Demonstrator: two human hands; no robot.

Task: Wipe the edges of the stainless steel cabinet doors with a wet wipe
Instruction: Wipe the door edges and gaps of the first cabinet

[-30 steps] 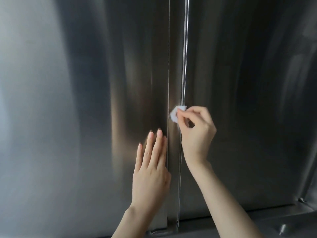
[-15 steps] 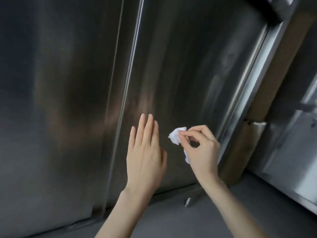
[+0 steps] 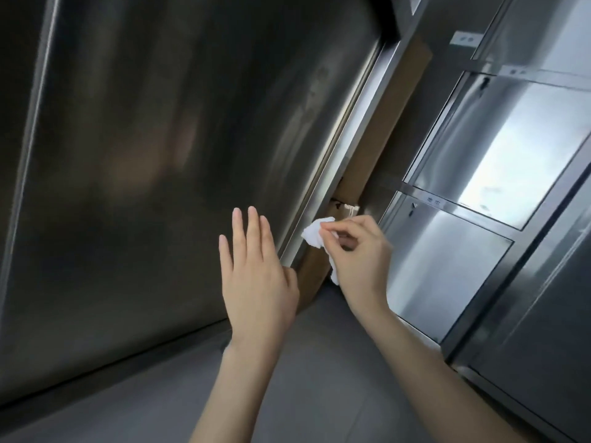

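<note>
Since half a second ago both hands have shifted right, from the door's middle to its right edge. Right hand (image 3: 361,260) pinches the crumpled white wipe (image 3: 315,235) between thumb and fingertips, other fingers curled, wipe at the steel door's right edge strip (image 3: 339,161), low down; contact looks likely but is blurred. Left hand (image 3: 256,276) is flat with fingers straight and together, over the door (image 3: 160,155) face near its lower right corner; cannot tell if it touches. Brown board (image 3: 380,129) stands just beside the edge. Steel cabinets (image 3: 479,155) at right, grey floor (image 3: 319,362) below.
</note>
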